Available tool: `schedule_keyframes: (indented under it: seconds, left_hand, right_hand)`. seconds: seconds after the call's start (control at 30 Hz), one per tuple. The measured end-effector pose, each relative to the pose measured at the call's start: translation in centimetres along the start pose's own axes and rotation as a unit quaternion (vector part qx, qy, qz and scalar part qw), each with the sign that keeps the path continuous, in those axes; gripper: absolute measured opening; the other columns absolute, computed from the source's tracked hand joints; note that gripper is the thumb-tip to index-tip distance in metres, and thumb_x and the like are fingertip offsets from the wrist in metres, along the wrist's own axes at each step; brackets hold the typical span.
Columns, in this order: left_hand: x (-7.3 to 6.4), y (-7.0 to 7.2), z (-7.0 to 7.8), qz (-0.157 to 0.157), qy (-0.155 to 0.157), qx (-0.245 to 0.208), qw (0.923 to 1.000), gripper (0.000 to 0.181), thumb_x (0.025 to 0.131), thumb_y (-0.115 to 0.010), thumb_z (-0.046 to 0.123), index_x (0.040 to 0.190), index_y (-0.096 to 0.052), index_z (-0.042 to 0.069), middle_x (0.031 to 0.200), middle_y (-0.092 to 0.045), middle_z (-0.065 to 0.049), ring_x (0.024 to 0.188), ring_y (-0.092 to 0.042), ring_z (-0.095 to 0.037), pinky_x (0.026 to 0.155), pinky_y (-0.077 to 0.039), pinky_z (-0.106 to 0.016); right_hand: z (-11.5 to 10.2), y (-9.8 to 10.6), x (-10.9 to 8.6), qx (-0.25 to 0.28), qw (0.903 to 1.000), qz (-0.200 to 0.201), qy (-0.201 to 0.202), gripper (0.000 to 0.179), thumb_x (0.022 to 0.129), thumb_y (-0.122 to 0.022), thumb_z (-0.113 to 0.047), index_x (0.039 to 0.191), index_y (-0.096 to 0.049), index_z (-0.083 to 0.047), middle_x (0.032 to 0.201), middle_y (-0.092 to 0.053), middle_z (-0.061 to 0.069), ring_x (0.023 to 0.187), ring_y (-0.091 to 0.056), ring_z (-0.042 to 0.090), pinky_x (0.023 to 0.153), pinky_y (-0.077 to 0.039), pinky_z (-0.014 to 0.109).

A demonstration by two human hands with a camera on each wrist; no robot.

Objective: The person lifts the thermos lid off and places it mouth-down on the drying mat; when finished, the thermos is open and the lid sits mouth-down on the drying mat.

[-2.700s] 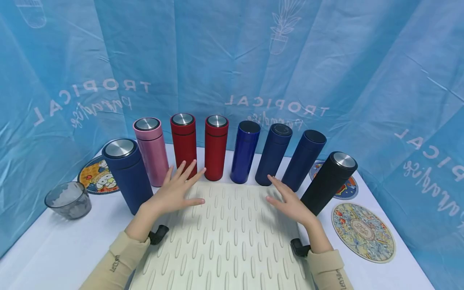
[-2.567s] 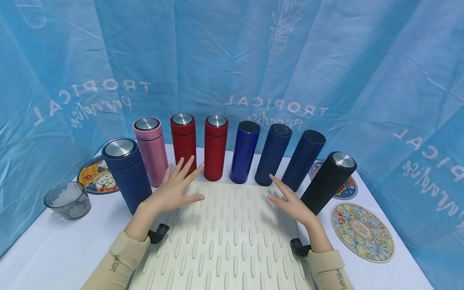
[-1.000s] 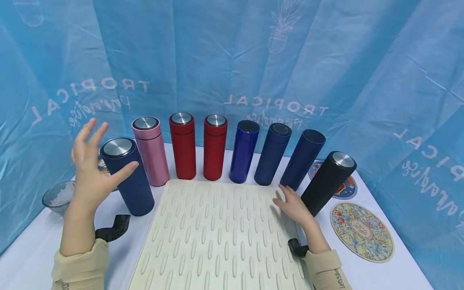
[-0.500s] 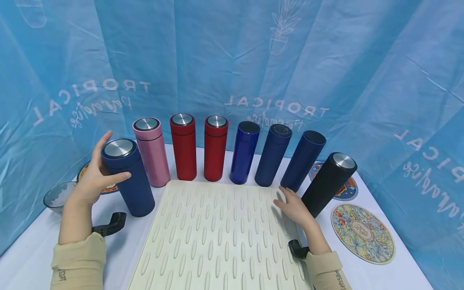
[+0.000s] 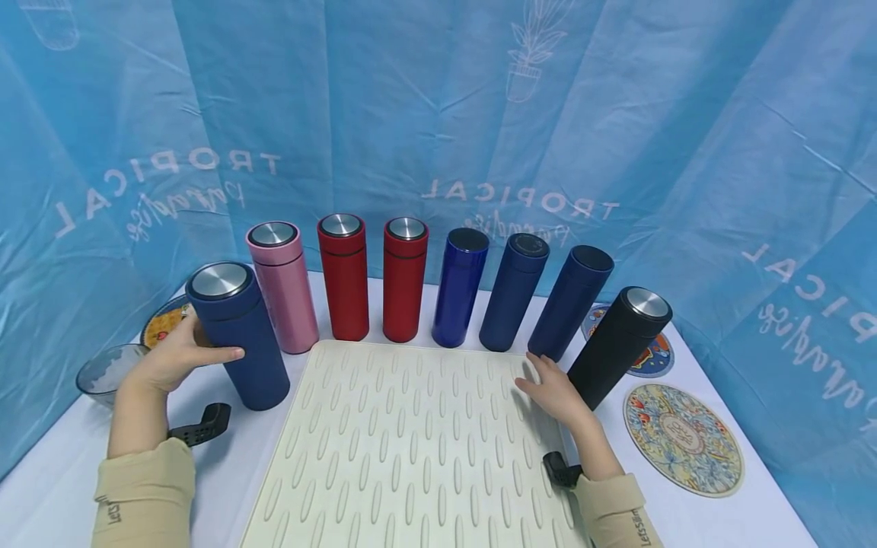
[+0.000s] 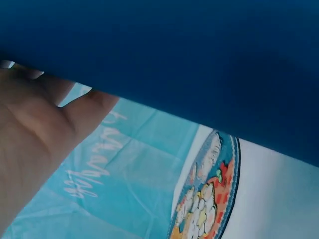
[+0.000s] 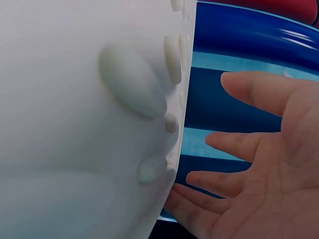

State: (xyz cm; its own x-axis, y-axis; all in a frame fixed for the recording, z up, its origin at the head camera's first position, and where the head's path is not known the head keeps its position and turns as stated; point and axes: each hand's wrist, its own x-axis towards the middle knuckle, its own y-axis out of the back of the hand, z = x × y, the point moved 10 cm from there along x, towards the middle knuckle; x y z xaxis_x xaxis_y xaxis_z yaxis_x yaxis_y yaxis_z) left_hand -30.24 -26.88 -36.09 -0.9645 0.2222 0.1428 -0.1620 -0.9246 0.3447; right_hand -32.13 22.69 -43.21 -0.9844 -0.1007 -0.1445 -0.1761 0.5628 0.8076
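A wide navy thermos (image 5: 252, 346) with a silver lid stands upright at the left. My left hand (image 5: 164, 364) holds it around its left side, the thumb across the front and the fingers passing behind, mostly hidden. In the left wrist view the dark blue thermos wall (image 6: 199, 59) fills the top, and the hand (image 6: 45, 119) reaches behind its edge. My right hand (image 5: 553, 390), fingers spread and relaxed, is over the right edge of the cream ridged mat (image 5: 425, 457), beside a black thermos (image 5: 613, 354). The right wrist view shows that hand (image 7: 259, 164) holding nothing.
Along the back stand a pink thermos (image 5: 286, 297), two red ones (image 5: 346, 293), a glossy blue one (image 5: 457, 297) and two navy ones (image 5: 512, 301). A glass bowl (image 5: 103, 373) sits far left. Round patterned coasters (image 5: 684, 439) lie at both sides.
My left hand has moved from over the mat out to the left, then lowered onto the wide navy thermos and closed around it. The right hand has shifted only slightly.
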Motion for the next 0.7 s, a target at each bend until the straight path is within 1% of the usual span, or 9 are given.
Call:
schedule_keyframes:
  seconds: [0.07, 0.1, 0.2, 0.3, 0.33, 0.37, 0.4, 0.53, 0.7]
  left_hand:
    - [0.1, 0.0, -0.5, -0.003, 0.011, 0.009, 0.9999, 0.085, 0.082, -0.065, 0.003, 0.147, -0.014, 0.019, 0.12, -0.041, 0.021, 0.102, -0.048, 0.007, 0.079, -0.046, -0.019]
    - [0.1, 0.1, -0.7, -0.004, 0.014, 0.009, 0.9998, 0.084, 0.082, -0.065, 0.004, 0.147, -0.015, 0.019, 0.12, -0.041, 0.021, 0.102, -0.048, 0.007, 0.082, -0.048, -0.024]
    - [0.2, 0.3, -1.0, 0.007, 0.016, 0.024, 0.9996, 0.083, 0.082, -0.066, 0.005, 0.147, -0.017, 0.021, 0.121, -0.04, 0.022, 0.103, -0.046, 0.007, 0.086, -0.048, -0.031]
    - [0.1, 0.4, -0.9, 0.022, -0.003, 0.022, 0.9995, 0.081, 0.08, -0.067, 0.002, 0.145, -0.024, 0.025, 0.117, -0.043, 0.025, 0.101, -0.047, 0.008, 0.083, -0.049, -0.028]
    - [0.1, 0.5, -0.7, 0.027, -0.012, 0.022, 0.9993, 0.08, 0.079, -0.067, 0.0, 0.143, -0.026, 0.025, 0.116, -0.044, 0.026, 0.101, -0.049, 0.007, 0.08, -0.048, -0.021]
    - [0.1, 0.5, -0.5, 0.031, -0.02, 0.017, 0.9992, 0.08, 0.078, -0.068, -0.002, 0.142, -0.029, 0.026, 0.115, -0.045, 0.026, 0.1, -0.049, 0.007, 0.078, -0.048, -0.018]
    - [0.1, 0.4, -0.3, 0.033, -0.028, 0.013, 0.999, 0.08, 0.077, -0.068, -0.004, 0.14, -0.03, 0.027, 0.115, -0.047, 0.026, 0.099, -0.05, 0.007, 0.076, -0.046, -0.014]
    - [0.1, 0.3, 0.9, 0.039, -0.06, -0.011, 0.9974, 0.082, 0.074, -0.067, -0.01, 0.139, -0.032, 0.028, 0.117, -0.049, 0.023, 0.1, -0.051, 0.005, 0.075, -0.046, -0.012]
    - [-0.1, -0.4, 4.0, 0.046, -0.118, -0.058, 0.9902, 0.084, 0.071, -0.065, -0.018, 0.138, -0.036, 0.022, 0.119, -0.051, 0.017, 0.102, -0.052, 0.002, 0.076, -0.047, -0.011]
  right_hand:
    - [0.1, 0.0, 0.0, -0.001, 1.0, -0.001, -0.002, 0.064, 0.092, -0.052, -0.029, 0.144, -0.026, 0.0, 0.146, -0.013, 0.033, 0.133, -0.015, 0.049, 0.102, -0.021, 0.064]
    - [0.1, 0.0, 0.0, -0.003, 1.0, -0.002, -0.002, 0.064, 0.092, -0.052, -0.029, 0.144, -0.026, 0.0, 0.146, -0.013, 0.033, 0.133, -0.015, 0.05, 0.102, -0.021, 0.064]
    - [0.1, -0.2, 0.1, -0.005, 1.0, -0.005, 0.001, 0.064, 0.093, -0.052, -0.03, 0.144, -0.026, 0.0, 0.146, -0.012, 0.033, 0.133, -0.014, 0.05, 0.102, -0.02, 0.064]
    - [0.2, -0.3, 0.1, -0.009, 0.9999, -0.007, 0.004, 0.064, 0.093, -0.051, -0.029, 0.144, -0.026, -0.001, 0.147, -0.014, 0.032, 0.134, -0.014, 0.049, 0.102, -0.019, 0.065]
    - [0.2, -0.3, 0.1, -0.01, 0.9999, -0.007, 0.005, 0.064, 0.093, -0.051, -0.03, 0.144, -0.026, -0.001, 0.147, -0.015, 0.032, 0.134, -0.014, 0.049, 0.103, -0.019, 0.064]
    - [0.2, -0.3, 0.1, -0.011, 0.9999, -0.008, 0.005, 0.064, 0.093, -0.052, -0.029, 0.144, -0.026, -0.001, 0.146, -0.016, 0.031, 0.134, -0.014, 0.048, 0.103, -0.019, 0.064]
    - [0.2, -0.3, 0.1, -0.013, 0.9999, -0.008, 0.005, 0.064, 0.093, -0.052, -0.029, 0.144, -0.026, 0.0, 0.146, -0.018, 0.031, 0.134, -0.015, 0.048, 0.103, -0.02, 0.063]
    - [0.3, -0.3, 0.0, -0.021, 0.9997, -0.007, 0.004, 0.065, 0.092, -0.052, -0.029, 0.143, -0.026, 0.001, 0.145, -0.024, 0.03, 0.134, -0.018, 0.046, 0.104, -0.021, 0.061]
    - [0.4, -0.4, 0.1, -0.026, 0.9996, -0.009, 0.002, 0.066, 0.092, -0.052, -0.03, 0.143, -0.026, 0.001, 0.145, -0.024, 0.029, 0.135, -0.017, 0.045, 0.104, -0.021, 0.06]
